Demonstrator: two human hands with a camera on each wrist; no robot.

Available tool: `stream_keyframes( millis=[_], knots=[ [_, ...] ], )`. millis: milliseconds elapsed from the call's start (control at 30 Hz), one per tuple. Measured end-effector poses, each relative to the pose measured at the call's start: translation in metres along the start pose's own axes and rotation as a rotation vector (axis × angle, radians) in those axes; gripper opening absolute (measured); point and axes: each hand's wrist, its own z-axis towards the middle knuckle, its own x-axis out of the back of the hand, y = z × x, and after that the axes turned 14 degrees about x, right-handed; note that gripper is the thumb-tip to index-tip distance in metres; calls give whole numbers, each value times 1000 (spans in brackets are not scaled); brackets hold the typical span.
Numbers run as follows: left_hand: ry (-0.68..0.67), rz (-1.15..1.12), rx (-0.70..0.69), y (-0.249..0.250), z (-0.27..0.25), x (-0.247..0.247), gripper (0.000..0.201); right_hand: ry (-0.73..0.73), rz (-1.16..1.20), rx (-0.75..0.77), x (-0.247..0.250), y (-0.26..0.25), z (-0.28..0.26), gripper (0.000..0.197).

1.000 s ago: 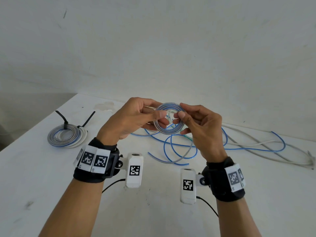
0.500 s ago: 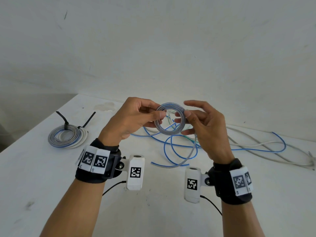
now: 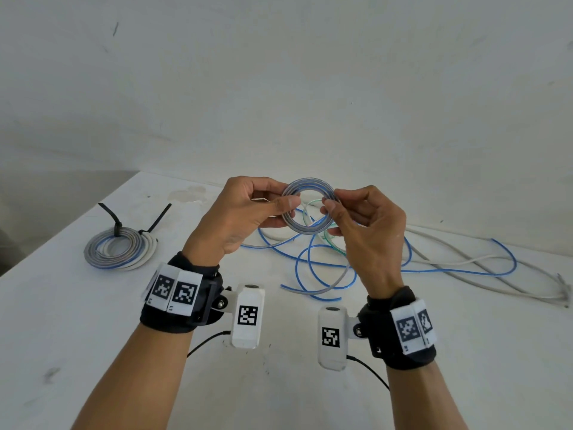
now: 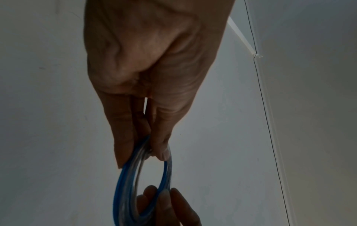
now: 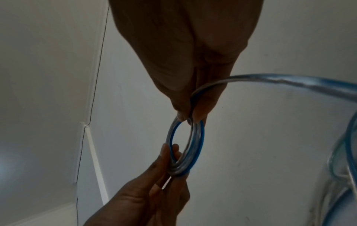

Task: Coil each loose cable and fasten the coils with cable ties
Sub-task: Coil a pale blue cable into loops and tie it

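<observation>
1. The left hand is pinching the left side of the small blue-and-grey coil between thumb and fingers, above the white table.
2. The right hand is pinching the right side of the same coil, where the loose cable is running down to the table.
3. Two finished coils with black cable ties are lying at the left, well apart from the hands.

Loose cables cover the bench at far right, tied coils lie left, bare bench lies between.
</observation>
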Motion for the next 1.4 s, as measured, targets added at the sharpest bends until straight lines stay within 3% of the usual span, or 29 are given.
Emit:
stream_keyframes(
  millis=[133,233,500,800,967,1100,1267,1400],
  knots=[
    [2,42,-14,0,0,5,17,-36,62,-27,3,-1,1,13],
    [-97,195,12,-1,0,11,26,-162,46,-53,10,0,3,12],
    [-204,263,104,0,-6,15,14,-387,-21,-76,22,-1,6,18],
    [-30,269,-73,0,-2,11,11,-301,31,-45,17,3,5,15],
    [68,185,-144,2,-1,10,5,-97,146,-121,7,6,2,6],
    [122,151,-166,2,-2,10,6,-54,237,-151,-4,4,-2,12],
    [58,44,-102,1,-1,9,11,-41,212,-105,-3,4,0,15],
    [-82,212,-34,-2,-1,14,31,-242,98,-85,12,7,3,17]
  ],
)
